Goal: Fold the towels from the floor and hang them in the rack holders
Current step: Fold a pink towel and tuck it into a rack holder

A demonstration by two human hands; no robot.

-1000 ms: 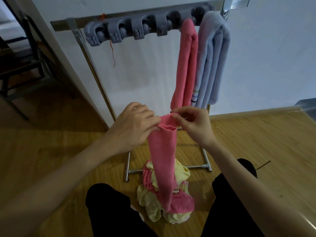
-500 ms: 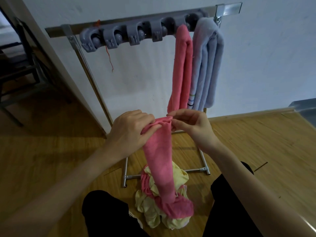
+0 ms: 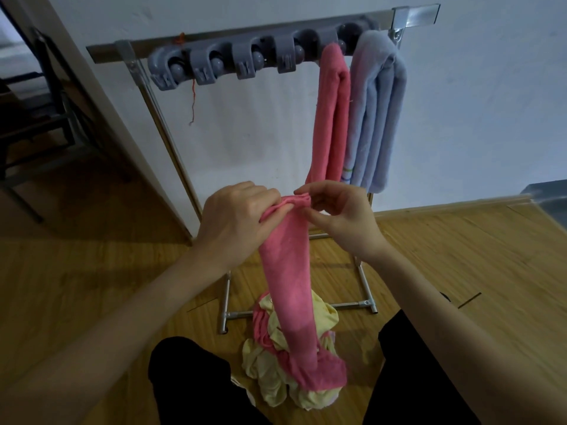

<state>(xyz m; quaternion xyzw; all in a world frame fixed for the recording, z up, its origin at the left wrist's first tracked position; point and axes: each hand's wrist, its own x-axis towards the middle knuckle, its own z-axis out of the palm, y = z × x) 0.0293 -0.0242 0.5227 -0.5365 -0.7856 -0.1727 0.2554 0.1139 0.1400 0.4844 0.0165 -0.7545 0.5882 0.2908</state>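
the pink towel [image 3: 288,271] is pinched at its top by the left hand [image 3: 236,216] and right hand [image 3: 340,216]; its lower end is seemingly buried in the floor pile [image 3: 276,381].

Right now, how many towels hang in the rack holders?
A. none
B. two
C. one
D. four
B: a pink towel and a blue towel hang side by side at the rack's right end; the other holders show no towel.
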